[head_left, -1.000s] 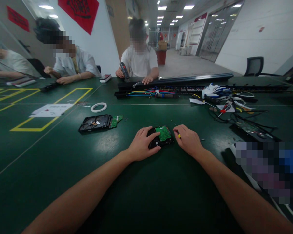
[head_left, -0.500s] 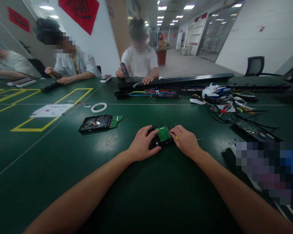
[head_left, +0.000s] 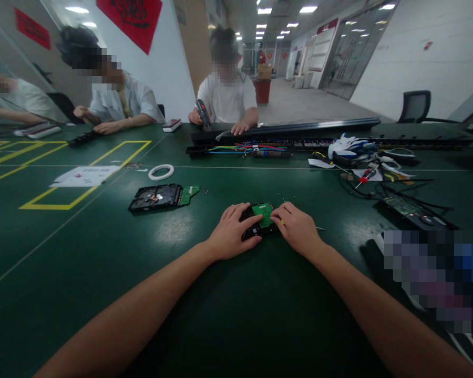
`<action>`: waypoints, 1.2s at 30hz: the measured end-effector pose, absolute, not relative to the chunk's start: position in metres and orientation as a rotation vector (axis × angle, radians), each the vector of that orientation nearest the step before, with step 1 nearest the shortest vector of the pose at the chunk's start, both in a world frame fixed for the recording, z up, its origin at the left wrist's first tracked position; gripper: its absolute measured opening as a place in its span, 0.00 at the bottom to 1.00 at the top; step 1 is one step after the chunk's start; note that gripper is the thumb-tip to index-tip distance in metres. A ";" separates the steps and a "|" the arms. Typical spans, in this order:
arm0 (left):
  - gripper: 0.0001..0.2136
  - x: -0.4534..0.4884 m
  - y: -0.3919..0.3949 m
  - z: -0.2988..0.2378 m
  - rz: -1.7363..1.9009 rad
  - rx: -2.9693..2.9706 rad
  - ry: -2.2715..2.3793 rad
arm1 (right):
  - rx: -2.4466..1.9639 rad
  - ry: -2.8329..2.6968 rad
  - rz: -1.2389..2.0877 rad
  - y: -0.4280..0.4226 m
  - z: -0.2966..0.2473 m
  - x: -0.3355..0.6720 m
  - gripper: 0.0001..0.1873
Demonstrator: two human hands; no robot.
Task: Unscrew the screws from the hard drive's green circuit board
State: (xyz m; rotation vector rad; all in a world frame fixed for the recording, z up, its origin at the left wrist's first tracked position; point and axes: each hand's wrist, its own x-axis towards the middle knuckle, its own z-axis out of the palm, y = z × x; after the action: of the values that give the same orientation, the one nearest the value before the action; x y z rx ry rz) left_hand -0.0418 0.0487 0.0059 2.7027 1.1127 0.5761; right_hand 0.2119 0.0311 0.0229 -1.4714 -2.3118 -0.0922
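1. Basically, drive unit [head_left: 256, 231] (blk casing, grn PCB [head_left: 264, 212] on top) lies flat on table [head_left: 220, 310], btw the two hands.
2. L hand [head_left: 229, 233]: gripping unit's left end, fingers over top, thumb along near edge, index out to PCB.
3. R hand [head_left: 297, 226]: fingers curled round thin tool [head_left: 321, 229], yellow bit by the fingertips, metal shaft out to the right. Fingertips at PCB's right edge; contact w/ it: can't tell.
4. Handling (est.): casing prob. stiff, fairly heavy for its size; smooth, so may skid if pushed from one side. PCB = fragile part.
5. Hold (est.): best by casing edges or left end, as L hand has it; min. pressure on PCB.
6. Surface: dk grn, hard-looking, slight sheen. Tiny loose bits [head_left: 286, 197] just beyond unit, poss. screws, easily scattered. 2nd drive [head_left: 153, 198] to the left, white ring [head_left: 161, 172] beyond it.
7. Far side: coloured wires [head_left: 236, 148]; gloves [head_left: 349, 147] on a pile to the right.
8. Room: office-like, ceiling lights [head_left: 308, 9] on. Co-worker [head_left: 226, 97] opp. w/ power tool [head_left: 203, 112]; chair [head_left: 415, 107] far right.
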 end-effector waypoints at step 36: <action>0.30 -0.042 0.050 0.003 0.609 2.716 1.094 | -1.447 -2.154 -0.110 0.038 0.022 0.216 0.11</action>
State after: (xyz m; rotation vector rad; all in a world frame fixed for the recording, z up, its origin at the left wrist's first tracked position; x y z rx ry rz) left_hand -0.0423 0.0502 0.0027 2.7157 1.0939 0.6093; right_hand 0.2163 0.0383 0.0224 -1.4468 -2.1542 -0.1101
